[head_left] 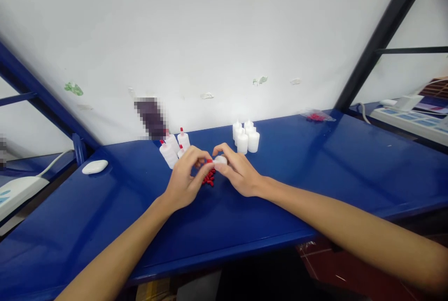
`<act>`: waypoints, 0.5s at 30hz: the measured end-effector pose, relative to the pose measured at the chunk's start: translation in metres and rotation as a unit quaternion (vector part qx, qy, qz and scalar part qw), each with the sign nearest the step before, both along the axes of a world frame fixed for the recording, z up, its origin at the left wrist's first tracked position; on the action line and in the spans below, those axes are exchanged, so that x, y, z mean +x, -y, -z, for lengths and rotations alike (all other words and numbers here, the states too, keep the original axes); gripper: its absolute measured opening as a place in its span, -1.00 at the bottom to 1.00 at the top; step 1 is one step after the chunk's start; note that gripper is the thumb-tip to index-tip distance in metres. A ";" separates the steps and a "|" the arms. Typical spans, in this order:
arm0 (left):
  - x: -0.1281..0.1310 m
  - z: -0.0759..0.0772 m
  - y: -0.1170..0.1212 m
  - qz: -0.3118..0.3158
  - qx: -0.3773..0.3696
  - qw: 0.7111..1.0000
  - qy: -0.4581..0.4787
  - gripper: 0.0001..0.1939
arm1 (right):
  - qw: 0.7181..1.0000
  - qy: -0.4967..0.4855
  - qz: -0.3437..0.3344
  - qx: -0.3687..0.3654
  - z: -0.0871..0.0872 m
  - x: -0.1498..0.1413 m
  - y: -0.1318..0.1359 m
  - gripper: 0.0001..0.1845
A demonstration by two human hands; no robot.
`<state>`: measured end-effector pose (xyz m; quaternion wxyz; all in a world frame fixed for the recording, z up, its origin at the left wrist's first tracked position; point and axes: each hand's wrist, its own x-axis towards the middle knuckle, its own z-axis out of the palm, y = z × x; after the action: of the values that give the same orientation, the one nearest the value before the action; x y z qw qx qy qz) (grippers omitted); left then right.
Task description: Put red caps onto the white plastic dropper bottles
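My right hand (238, 172) is closed around a small white bottle (220, 159), held on its side just above the blue table (315, 170). My left hand (185, 177) pinches a small red cap (209, 161) at the bottle's open end. Under my fingers lies a little heap of red caps (209, 178). To the left behind my hands stand several white bottles with red caps (173, 148). Behind my right hand stands a group of uncapped white bottles (246, 136).
A white oval object (94, 166) lies at the table's left. A clear bag with red pieces (316, 116) sits at the back right. White power strips (406, 116) and cables occupy the neighbouring benches. A black post (378, 39) rises at the right against the white wall.
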<state>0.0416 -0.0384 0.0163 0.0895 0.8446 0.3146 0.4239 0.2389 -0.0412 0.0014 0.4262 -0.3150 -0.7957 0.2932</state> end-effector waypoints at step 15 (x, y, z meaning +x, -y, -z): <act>-0.063 -0.010 -0.042 -0.305 0.180 0.919 -0.175 -0.71 | 0.994 0.039 0.030 0.100 0.000 0.004 -0.005 -0.87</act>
<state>-0.0214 0.0035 0.0258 -0.2543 0.7702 0.4861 0.3254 0.2432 -0.0362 0.0013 0.4330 -0.3060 -0.8270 0.1868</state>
